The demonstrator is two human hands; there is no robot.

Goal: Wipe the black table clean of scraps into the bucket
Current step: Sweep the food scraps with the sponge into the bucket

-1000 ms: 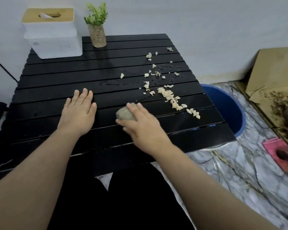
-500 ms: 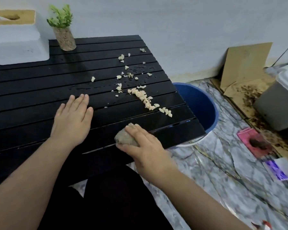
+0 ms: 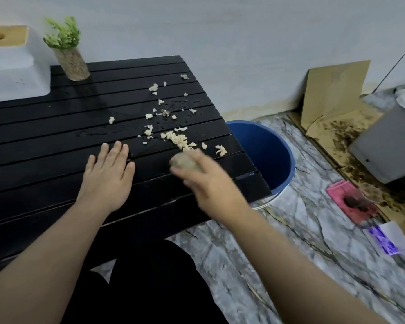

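Scraps point(image 3: 175, 136) mostly unswept, strewn over right half of black bench point(image 3: 56, 146); bucket point(image 3: 267, 150) waits beside right edge. Right hand point(image 3: 206, 181) clenched on wad of cloth point(image 3: 185, 161) near pile. Left hand point(image 3: 108, 171) flat, fingers released.

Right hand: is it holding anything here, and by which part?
The right hand grips a grey-brown wad, apparently a cloth, from above; only its front end shows. The left hand lies flat on the table, holding nothing.
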